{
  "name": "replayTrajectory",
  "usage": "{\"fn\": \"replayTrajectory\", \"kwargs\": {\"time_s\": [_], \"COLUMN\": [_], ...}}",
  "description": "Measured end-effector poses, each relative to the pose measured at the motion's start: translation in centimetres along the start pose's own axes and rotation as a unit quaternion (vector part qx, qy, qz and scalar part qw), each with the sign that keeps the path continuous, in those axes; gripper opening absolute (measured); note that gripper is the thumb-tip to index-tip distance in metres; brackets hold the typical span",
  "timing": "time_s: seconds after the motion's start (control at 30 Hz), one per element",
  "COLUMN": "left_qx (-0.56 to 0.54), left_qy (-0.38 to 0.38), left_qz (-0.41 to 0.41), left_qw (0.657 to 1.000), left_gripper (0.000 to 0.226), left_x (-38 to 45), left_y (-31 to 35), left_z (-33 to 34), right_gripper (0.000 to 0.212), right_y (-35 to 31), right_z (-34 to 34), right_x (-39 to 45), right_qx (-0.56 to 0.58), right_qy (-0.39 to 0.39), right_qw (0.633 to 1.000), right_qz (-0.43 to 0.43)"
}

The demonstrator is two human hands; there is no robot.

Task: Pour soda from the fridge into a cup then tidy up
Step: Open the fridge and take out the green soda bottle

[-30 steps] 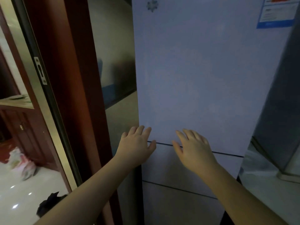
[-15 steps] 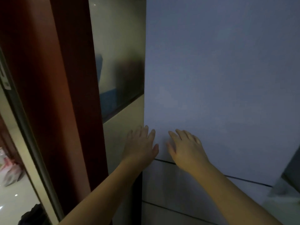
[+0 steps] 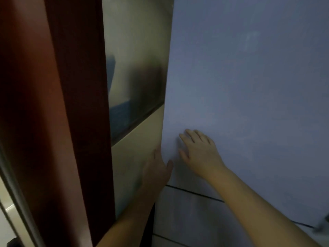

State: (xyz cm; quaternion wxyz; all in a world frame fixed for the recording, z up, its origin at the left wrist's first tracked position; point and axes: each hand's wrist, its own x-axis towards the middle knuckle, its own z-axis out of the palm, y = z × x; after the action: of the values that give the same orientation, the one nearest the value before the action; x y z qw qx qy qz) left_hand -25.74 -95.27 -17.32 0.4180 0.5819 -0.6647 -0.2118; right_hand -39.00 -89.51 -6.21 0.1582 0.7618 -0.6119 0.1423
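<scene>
The fridge's pale blue upper door [image 3: 249, 86] fills the right half of the head view and looks closed. My left hand [image 3: 157, 171] is at the door's left edge near its bottom; its fingers reach round behind the edge and are hidden, while the thumb lies on the front face. My right hand [image 3: 199, 154] lies flat on the door front just to the right, fingers spread and straight. Below the hands a dark seam separates the upper door from a lower drawer front [image 3: 195, 214]. No soda or cup is in sight.
A glossy beige tiled wall [image 3: 135, 68] stands directly left of the fridge, close to its side. Further left is a dark red wooden door frame [image 3: 53, 104]. A second drawer seam shows at the bottom.
I have moved closer to the fridge. My left hand slid from the door's front corner round its left edge. My right hand moved up onto the upper door.
</scene>
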Motion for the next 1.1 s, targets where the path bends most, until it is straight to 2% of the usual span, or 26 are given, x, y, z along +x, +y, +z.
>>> {"fn": "replayTrajectory", "kwargs": {"time_s": [0.17,0.27,0.37,0.63,0.83,0.97,1.1], "left_qx": [-0.148,-0.177,-0.186,-0.199,-0.174,-0.161,-0.162], "left_qy": [-0.001,-0.003,-0.014,-0.015,-0.019,0.005,0.012], "left_qz": [-0.042,-0.033,-0.041,-0.03,-0.025,-0.037,-0.037], "left_qw": [0.988,0.984,0.982,0.979,0.984,0.986,0.986], "left_gripper": [0.078,0.078,0.066,0.058,0.06,0.071,0.051], "left_x": [2.8,3.6,3.6,3.1,2.3,0.2,-3.4], "left_y": [-0.3,0.5,0.9,1.3,1.4,0.3,1.1], "left_z": [1.2,0.8,0.4,-0.1,-0.8,-1.0,-2.6], "right_gripper": [0.056,0.056,0.06,0.067,0.07,0.072,0.073], "right_y": [1.0,1.3,1.8,2.1,0.8,-0.4,-1.3], "right_z": [1.2,2.0,3.2,4.1,4.3,4.9,4.1], "right_x": [0.9,0.9,0.6,0.4,0.1,-1.8,-4.1], "right_qx": [-0.037,-0.067,-0.083,-0.094,-0.083,-0.083,-0.078], "right_qy": [0.026,0.05,0.067,0.08,0.072,0.084,0.064], "right_qw": [0.999,0.996,0.994,0.992,0.994,0.993,0.995], "right_qz": [-0.028,-0.024,-0.033,-0.031,0.01,0.005,-0.021]}}
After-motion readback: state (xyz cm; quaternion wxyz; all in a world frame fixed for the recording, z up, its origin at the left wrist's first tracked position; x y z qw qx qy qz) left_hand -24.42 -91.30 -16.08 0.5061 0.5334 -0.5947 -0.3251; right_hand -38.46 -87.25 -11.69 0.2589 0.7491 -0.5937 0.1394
